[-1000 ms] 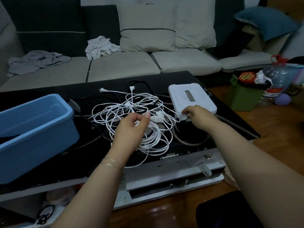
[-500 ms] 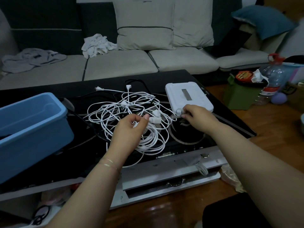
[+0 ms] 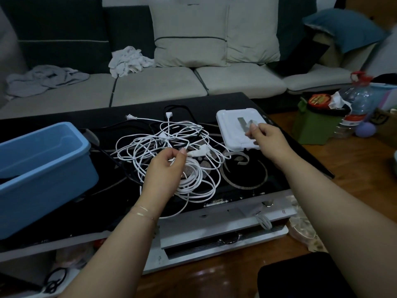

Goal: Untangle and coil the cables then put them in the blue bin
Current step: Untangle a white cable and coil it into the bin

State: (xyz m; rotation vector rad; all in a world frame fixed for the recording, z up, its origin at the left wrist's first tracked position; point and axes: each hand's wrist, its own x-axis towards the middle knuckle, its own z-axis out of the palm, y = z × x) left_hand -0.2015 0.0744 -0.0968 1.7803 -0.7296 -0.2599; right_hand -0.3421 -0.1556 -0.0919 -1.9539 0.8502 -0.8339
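Tangled white cables (image 3: pixel 167 151) mid black bench (image 3: pixel 268 181), left hand (image 3: pixel 165 168) grip pinching a strand over the tangle, right hand (image 3: pixel 266 138) grip pinching a small white plug (image 3: pixel 250 124) raised over white flat box (image 3: pixel 234 125), blue bin (image 3: pixel 43 168) at left bench edge.

Inspector A: Any legible text, brand or number on record?

Inspector B: None. The red-and-yellow lid (image 3: pixel 319 99) on the green container (image 3: pixel 311 127) carries printed marks, too blurred to read. The water bottle (image 3: pixel 354 100) has a red-and-white label (image 3: pixel 352 121), its lettering unresolved.

Inspector A: The box at the far right edge?

Inspector B: The cardboard box (image 3: pixel 386 123) shows a dark printed emblem, not decipherable. The white lid (image 3: pixel 234 125) on the table (image 3: pixel 279 168) bears only a plain grey strip.
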